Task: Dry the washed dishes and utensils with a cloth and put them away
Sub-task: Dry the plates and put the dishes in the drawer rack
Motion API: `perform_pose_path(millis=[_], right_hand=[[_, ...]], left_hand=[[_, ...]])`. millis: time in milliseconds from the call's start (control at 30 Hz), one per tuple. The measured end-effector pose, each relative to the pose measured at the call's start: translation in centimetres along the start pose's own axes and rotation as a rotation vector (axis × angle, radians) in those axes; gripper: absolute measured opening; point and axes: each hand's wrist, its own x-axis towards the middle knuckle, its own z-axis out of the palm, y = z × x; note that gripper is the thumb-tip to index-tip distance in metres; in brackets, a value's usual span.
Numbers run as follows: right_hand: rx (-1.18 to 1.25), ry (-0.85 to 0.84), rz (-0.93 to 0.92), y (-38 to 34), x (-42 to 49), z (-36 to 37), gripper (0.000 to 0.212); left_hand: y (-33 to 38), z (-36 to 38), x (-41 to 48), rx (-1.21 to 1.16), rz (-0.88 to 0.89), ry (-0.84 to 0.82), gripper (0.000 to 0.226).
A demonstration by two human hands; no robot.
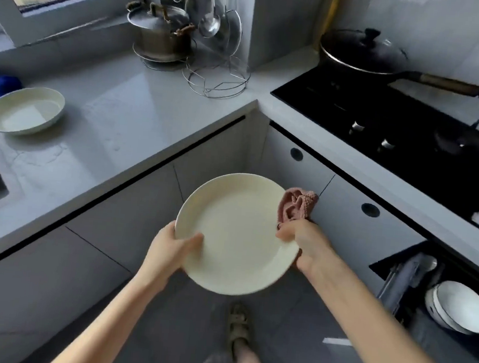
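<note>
Head view: a cream plate [236,233] held in mid-air before the corner cabinets.
The left hand [173,246] grips its left rim, thumb on top; the right hand [304,242] clasps a bunched pink cloth [297,205] against the right rim. A second plate [24,110] rests on the countertop [116,118]; white bowls [459,306] sit stacked in the open drawer [384,263].

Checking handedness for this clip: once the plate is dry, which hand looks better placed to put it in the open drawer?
Probably the left hand: it already grips the plate by its rim. The right hand sits nearer the drawer, but it holds the cloth against the plate.
</note>
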Motion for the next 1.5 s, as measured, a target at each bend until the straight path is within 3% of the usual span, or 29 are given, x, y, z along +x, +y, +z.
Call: perform_pose_path(millis=[67,133,233,333,400,467,533,600,633,733,867,967,1067,1167,1267,1433,1500], right_hand=[[-0.019,-0.103,0.005,0.0,-1.9,-3.1,0.018],[0.154,-0.167,-0.003,0.4,-3.7,-6.0,0.015],[0.54,-0.097,-0.036,2.3,-5.4,-9.5,0.04],[0.584,0.011,-0.135,5.7,-5.7,-12.0,0.041],[0.464,0.091,-0.317,7.1,-5.4,-14.7,0.029],[0.348,0.144,-0.633,7.7,-5.0,-18.6,0.006],[-0.047,0.357,-0.792,8.5,-4.1,-23.9,0.026],[-0.504,0.541,-0.696,9.4,-2.7,-30.1,0.052],[-0.676,0.555,-0.61,9.5,-2.0,-33.5,0.061],[-0.892,0.496,-0.353,8.5,-0.7,-44.1,0.078],[-0.528,0.379,-0.343,8.5,0.2,-55.2,0.089],[-0.616,0.487,-0.337,11.3,1.3,-62.4,0.094],[-0.631,0.527,-0.161,12.5,-1.7,-67.2,0.089],[-0.565,0.329,0.099,14.8,-3.7,-68.9,0.096],[-0.348,0.096,0.179,16.4,-4.2,-68.2,0.108],[0.325,-0.038,0.106,17.3,-3.6,-69.0,0.064],[0.523,-0.002,0.1,17.6,-2.9,-69.5,0.047]], left_hand=[[0.2,1.1,-1.2,0.046,-0.013,-0.075,0.036],[0.1,3.5,-2.5,-0.014,-0.037,-0.117,0.036],[-0.4,9.6,-5.0,-0.201,-0.165,-0.149,0.026],[-0.8,16.9,-5.9,-0.363,-0.263,-0.072,0.018],[0.0,21.5,-6.2,-0.376,-0.217,-0.009,0.01],[0.3,25.9,-7.1,-0.318,-0.153,-0.014,0.02],[0.5,30.2,-8.8,-0.237,-0.096,-0.07,0.019],[0.5,34.5,-10.7,-0.154,-0.039,-0.1,0.017],[0.6,36.6,-11.7,-0.104,0.0,-0.106,0.019],[1.2,42.5,-14.6,0.032,0.138,-0.178,0.024],[0.1,49.2,-16.9,0.217,0.171,-0.241,0.012],[-1.5,53.0,-17.3,0.268,0.097,-0.247,0.015],[-2.6,55.9,-16.9,0.293,0.033,-0.26,0.014],[-4.1,58.4,-16.3,0.242,-0.1,-0.314,0.017],[-5.7,61.5,-15.9,0.225,-0.192,-0.423,0.023],[-8.1,65.9,-14.0,0.24,-0.362,-0.537,0.031],[-8.6,67.1,-13.2,0.251,-0.436,-0.611,0.028]])
